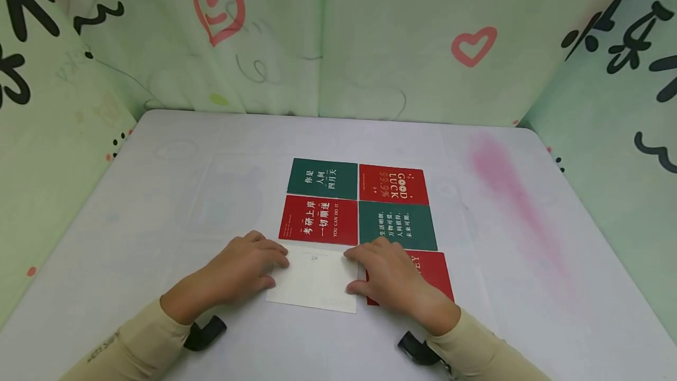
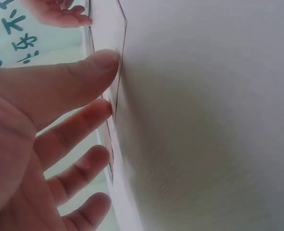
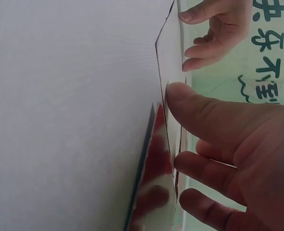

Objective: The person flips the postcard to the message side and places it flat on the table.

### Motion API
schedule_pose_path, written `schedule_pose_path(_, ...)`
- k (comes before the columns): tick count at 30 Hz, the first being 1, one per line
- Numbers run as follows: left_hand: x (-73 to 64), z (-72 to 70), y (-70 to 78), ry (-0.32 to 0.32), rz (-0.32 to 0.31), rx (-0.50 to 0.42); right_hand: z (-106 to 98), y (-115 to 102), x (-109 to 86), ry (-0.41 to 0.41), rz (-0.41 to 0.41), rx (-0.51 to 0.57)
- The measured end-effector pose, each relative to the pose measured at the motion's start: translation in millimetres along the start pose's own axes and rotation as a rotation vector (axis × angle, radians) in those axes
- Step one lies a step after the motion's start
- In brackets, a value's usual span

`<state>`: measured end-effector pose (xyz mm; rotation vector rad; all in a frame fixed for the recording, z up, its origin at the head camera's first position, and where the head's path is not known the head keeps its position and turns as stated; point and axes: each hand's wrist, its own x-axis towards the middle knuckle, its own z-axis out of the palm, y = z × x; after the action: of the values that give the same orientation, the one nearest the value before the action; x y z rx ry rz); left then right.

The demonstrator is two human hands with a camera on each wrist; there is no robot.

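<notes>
"What sits at the center of the frame?"

"A pale card [image 1: 314,280], faintly marked near its far edge, lying on the near part of a white table [image 1: 132,222]. Its long axis runs side to side."

"Which hand is nearer?"

"Neither, plainly. The left hand [image 1: 240,269] is at one short edge, the right hand [image 1: 394,281] at the other, so the card lies rightward of the first and leftward of the second."

"How do the hands hold themselves?"

"Loosely, both of them: thumbs and fingers apart, tips at the card's edges, neither pinching it."

"And around it?"

"Just beyond, a red 'YOU CAN DO IT' card [image 1: 317,219]; to the right, a red card [image 1: 436,275] partly hidden by the right hand. A green card [image 1: 418,225] lies past that hand's fingertips. Farther off, another green card [image 1: 322,178] sits beside a red 'GOOD LUCK' card [image 1: 392,184]."

"Behind the table?"

"Pale green cloth [image 1: 381,40], painted with pink hearts."
</notes>
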<state>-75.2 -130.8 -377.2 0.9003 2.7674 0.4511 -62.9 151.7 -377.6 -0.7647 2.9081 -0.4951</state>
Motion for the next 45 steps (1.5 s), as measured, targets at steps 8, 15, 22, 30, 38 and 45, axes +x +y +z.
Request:
schedule_pose_path(8,0.6,-0.5,0.1,0.018,-0.041,-0.03,0,-1,1.4,0.002,0.007,-0.012)
schedule_pose_path(15,7.2,-1.4,0.6,0.026,-0.069,-0.05,-6,2,4.6,-0.007,-0.042,-0.025)
schedule_pose_path(22,43.8,-16.2,-10.3,0.075,-0.136,-0.054,-27,12,34.6,-0.022,0.008,-0.106)
schedule_pose_path(30,75.2,-12.2,-24.8,-0.012,-0.167,-0.085,-22,21,65.1,-0.148,0.093,-0.113)
schedule_pose_path(38,76.9,-7.7,-27.9,-0.023,-0.162,-0.082,-18,20,67.1,-0.161,0.094,-0.131)
schedule_pose_path(45,75.2,-18.6,-23.8,-0.069,-0.192,-0.164,-17,19,65.5,-0.123,0.0,-0.194)
